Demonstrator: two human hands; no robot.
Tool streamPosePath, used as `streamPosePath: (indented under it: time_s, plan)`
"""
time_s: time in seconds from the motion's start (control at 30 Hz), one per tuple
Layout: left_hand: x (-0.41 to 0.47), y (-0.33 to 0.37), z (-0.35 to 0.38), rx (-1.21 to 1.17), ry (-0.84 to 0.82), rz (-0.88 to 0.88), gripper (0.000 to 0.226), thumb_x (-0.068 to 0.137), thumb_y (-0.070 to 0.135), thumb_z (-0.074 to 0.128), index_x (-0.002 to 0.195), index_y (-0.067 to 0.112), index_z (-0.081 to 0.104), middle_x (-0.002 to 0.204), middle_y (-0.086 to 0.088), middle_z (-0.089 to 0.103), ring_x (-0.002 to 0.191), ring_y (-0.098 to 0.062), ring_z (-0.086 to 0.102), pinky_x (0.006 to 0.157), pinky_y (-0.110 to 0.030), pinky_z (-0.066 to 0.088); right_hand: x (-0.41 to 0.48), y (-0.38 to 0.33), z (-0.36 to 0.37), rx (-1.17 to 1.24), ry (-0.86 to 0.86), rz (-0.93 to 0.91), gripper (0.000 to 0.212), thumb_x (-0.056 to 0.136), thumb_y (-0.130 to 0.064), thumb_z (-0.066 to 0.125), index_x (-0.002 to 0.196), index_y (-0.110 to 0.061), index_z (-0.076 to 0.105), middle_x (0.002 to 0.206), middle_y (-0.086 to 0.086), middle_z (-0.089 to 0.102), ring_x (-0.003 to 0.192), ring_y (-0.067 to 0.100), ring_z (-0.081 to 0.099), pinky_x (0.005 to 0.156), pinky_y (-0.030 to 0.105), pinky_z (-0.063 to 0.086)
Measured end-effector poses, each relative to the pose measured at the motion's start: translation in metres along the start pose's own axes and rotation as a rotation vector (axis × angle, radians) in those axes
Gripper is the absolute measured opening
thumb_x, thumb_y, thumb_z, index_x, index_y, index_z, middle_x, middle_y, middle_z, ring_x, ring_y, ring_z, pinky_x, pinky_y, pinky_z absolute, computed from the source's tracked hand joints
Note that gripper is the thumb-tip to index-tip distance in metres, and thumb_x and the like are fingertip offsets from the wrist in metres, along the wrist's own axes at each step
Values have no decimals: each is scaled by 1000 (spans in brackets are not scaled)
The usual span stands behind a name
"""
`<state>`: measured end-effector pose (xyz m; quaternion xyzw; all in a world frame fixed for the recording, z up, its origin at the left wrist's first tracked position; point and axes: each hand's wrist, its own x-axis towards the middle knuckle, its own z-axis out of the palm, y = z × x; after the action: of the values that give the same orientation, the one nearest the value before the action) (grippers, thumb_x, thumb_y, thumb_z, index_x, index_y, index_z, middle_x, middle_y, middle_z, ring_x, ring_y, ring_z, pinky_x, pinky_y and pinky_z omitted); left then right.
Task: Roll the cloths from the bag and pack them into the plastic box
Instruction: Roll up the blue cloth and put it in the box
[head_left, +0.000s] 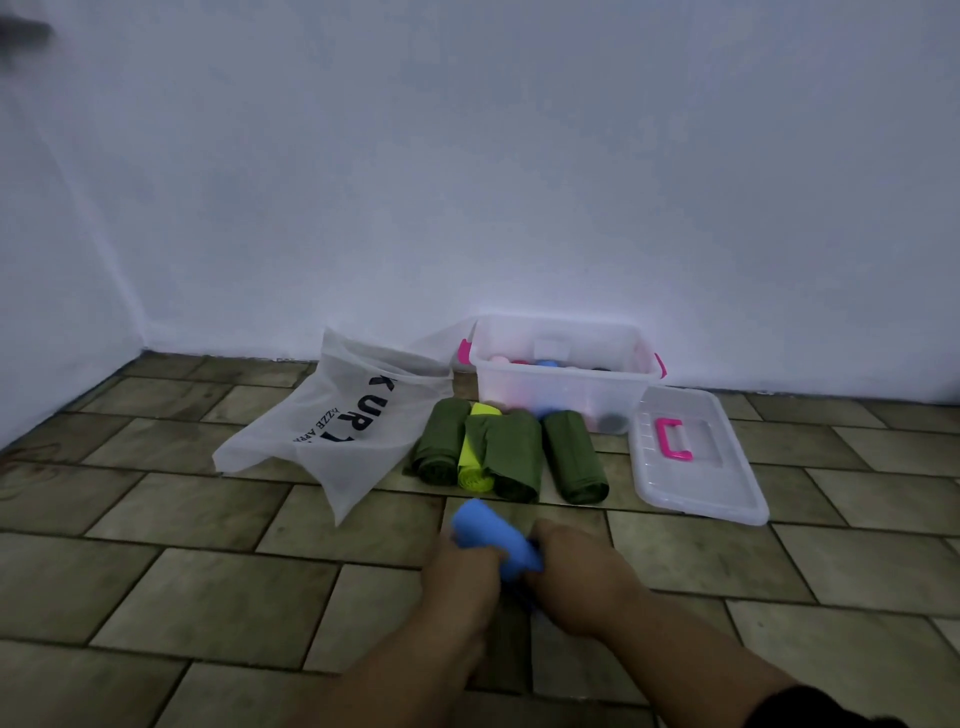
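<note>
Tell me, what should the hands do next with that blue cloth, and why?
Likely finish rolling it tight. The left hand and right hand both hold the blue cloth, and it looks bunched rather than a neat roll like the green rolls lying before the open plastic box.

Left hand (462, 569), right hand (577, 574) close together

The room is dim and looks cold and bluish. The wall (467, 156) is brightest just above the plastic box (550, 395). Shadows on the floor (208, 597) are soft and faint. Everything looks a bit fuzzy, and the blue cloth (478, 525) is smeared. The floor lines bend near the edges.
</note>
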<state>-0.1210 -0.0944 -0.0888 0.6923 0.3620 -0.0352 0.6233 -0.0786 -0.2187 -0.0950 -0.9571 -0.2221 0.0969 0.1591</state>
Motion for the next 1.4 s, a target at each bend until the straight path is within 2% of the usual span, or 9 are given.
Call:
streamPosePath:
  time_s: [0.1, 0.33, 0.5, 0.6, 0.7, 0.87, 1.03, 1.23, 1.4]
  plan:
    - [-3, -1, 10, -163, -41, -65, 72, 92, 14, 59, 150, 7, 17, 145, -22, 38, 123, -40, 47, 98, -44, 44, -6, -10, 8, 142, -63, 59, 21, 84, -38, 58, 95, -23, 47, 103, 2, 64, 80, 16, 55, 56, 23, 37]
    - [5, -9, -2, -242, 70, -37, 51, 94, 26, 57, 138, 5, 42, 124, -20, 56, 104, -37, 57, 92, -50, 49, -29, -22, 17, 599, -98, 89, 21, 77, -46, 63, 78, -29, 52, 75, -10, 62, 60, -10, 55, 52, 9, 40]
    - [9, 5, 4, -320, -54, 5, 44, 91, 23, 61, 131, 9, 49, 113, -16, 61, 96, -36, 62, 86, -52, 52, -12, -17, 0, 1220, -152, 323, 26, 77, -7, 73, 99, -10, 59, 92, 11, 72, 85, 23, 70, 72, 35, 56]
    - [22, 33, 8, -18, -106, 234, 50, 87, 30, 64, 132, 14, 48, 111, -4, 62, 96, -23, 61, 86, -41, 52, 4, -8, -28, 1385, -208, 335, 32, 78, 2, 67, 107, -7, 56, 100, 19, 71, 94, 37, 68, 87, 54, 53]
    - [52, 78, 7, 417, -119, 454, 65, 85, 53, 58, 140, 23, 40, 133, -3, 55, 116, -23, 54, 100, -40, 43, 27, 12, -67, 1451, -178, 315, 33, 74, 5, 64, 106, -3, 59, 97, 21, 71, 91, 35, 67, 89, 54, 51]
    - [119, 154, 7, 721, 158, 653, 77, 85, 62, 48, 148, 25, 22, 150, -3, 32, 133, -27, 36, 105, -49, 33, 82, 46, -142, 1578, -9, 256, 24, 74, -2, 57, 97, 2, 64, 87, 20, 72, 69, 28, 71, 55, 33, 59]
    - [172, 185, 15, 819, 57, 525, 83, 90, 58, 42, 151, 14, 6, 158, -7, 19, 139, -30, 30, 110, -50, 29, 169, 66, -183, 1334, 262, 376, 14, 89, -6, 58, 102, -1, 56, 91, 21, 65, 73, 32, 68, 60, 41, 55]
    - [194, 170, 20, 749, -11, 499, 84, 92, 55, 41, 152, 19, -5, 160, -6, 12, 142, -28, 24, 114, -52, 23, 253, 31, -144, 922, -8, 415, 31, 88, -10, 61, 115, 4, 53, 95, 21, 63, 81, 31, 65, 58, 33, 52]
    - [200, 166, 23, 733, -9, 513, 88, 90, 61, 41, 151, 20, -8, 160, -6, 10, 144, -26, 20, 114, -53, 21, 271, 3, -133, 421, -115, 209, 32, 84, -20, 65, 111, -2, 63, 105, 18, 67, 80, 24, 59, 67, 29, 50]
